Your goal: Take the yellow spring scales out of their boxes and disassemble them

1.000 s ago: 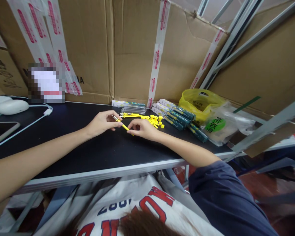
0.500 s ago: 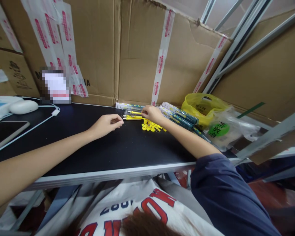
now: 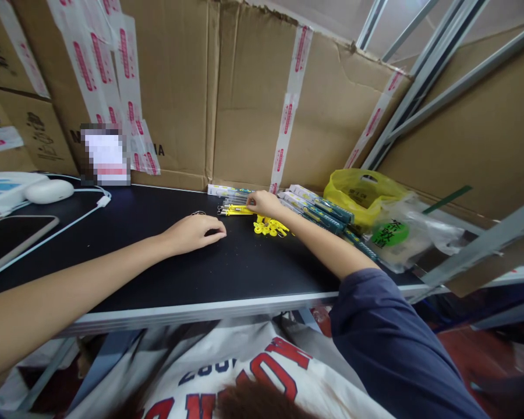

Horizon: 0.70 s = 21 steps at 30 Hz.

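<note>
Low over the black tabletop, my left hand (image 3: 194, 234) is curled with thumb and fingertips close together. Whatever it may hold is hidden from me. A thin metal ring (image 3: 198, 213) shows just behind its knuckles. My right hand (image 3: 265, 203) is pinched at the right end of a row of slim yellow pen-like sticks (image 3: 237, 210) with metal tips pointing left. I cannot make out what its fingers grip. Right below that hand lies a small heap of yellow plastic charms (image 3: 269, 227) with metal clips.
White-and-teal printed packs (image 3: 321, 206) lie right of my right hand, and another pack (image 3: 227, 190) lies behind the sticks. Yellow (image 3: 360, 189) and clear (image 3: 397, 233) plastic bags sit farther right. A phone (image 3: 17, 238) and white cable (image 3: 70, 218) are at left. Cardboard (image 3: 174, 99) walls the back.
My left hand has moved away from the tips of the yellow sticks, toward me. My right hand stays at the row, shifted slightly left. The camera view has shifted a little.
</note>
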{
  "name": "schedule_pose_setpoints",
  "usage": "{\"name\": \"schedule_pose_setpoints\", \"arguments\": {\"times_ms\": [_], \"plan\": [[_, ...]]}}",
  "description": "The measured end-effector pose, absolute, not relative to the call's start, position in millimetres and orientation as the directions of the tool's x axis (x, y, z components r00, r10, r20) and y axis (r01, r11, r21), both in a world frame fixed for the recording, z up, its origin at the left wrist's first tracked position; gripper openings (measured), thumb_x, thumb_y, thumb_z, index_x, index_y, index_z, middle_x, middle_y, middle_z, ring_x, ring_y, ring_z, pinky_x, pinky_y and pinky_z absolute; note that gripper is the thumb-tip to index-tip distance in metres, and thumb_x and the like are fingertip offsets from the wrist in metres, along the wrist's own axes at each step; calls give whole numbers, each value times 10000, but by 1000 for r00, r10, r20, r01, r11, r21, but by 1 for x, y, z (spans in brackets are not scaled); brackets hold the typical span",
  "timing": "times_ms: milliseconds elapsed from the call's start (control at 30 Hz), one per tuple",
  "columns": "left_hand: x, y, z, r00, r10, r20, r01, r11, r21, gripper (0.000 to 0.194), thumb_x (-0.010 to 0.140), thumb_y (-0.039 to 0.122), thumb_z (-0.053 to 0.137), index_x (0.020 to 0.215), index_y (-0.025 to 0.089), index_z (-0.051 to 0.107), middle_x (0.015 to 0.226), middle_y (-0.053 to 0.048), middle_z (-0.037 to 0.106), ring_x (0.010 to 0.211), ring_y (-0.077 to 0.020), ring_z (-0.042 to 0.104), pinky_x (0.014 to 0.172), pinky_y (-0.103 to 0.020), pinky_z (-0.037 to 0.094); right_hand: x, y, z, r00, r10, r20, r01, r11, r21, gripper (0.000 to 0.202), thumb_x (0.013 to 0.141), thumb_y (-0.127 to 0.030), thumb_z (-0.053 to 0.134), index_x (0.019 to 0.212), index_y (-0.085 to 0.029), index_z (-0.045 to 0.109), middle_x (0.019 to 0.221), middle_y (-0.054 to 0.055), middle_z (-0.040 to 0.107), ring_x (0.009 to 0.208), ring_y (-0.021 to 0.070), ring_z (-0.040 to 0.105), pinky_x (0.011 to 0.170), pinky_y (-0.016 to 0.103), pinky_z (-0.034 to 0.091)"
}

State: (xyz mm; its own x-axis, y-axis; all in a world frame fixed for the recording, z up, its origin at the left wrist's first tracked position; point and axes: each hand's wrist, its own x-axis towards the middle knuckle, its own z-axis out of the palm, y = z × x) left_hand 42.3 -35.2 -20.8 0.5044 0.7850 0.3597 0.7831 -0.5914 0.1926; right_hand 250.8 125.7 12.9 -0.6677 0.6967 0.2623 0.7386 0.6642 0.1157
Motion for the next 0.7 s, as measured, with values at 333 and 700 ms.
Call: {"name": "schedule_pose_setpoints", "arguments": {"times_ms": [333, 700], "plan": [[42, -35, -21, 517, 786, 338, 776, -597, 202, 318, 930, 390, 415, 979, 210, 672, 1003, -27, 696, 925, -187, 632, 846, -295, 452, 256, 179, 40, -602, 746, 286, 788, 614, 57, 238, 837, -260, 554, 1002, -173, 701, 973, 62, 717, 835, 152, 635, 690, 219, 430], [42, -33, -24, 541, 777, 321, 763, -615, 201, 301, 940, 380, 426, 1014, 215, 666, 1051, -23, 683, 973, -180, 626, 861, -284, 447, 268, 223, 31, -579, 805, 129, 815, 567, 119, 321, 733, -149, 681, 1053, -167, 706, 1040, 66, 723, 888, 166, 657, 719, 205, 468]]}}
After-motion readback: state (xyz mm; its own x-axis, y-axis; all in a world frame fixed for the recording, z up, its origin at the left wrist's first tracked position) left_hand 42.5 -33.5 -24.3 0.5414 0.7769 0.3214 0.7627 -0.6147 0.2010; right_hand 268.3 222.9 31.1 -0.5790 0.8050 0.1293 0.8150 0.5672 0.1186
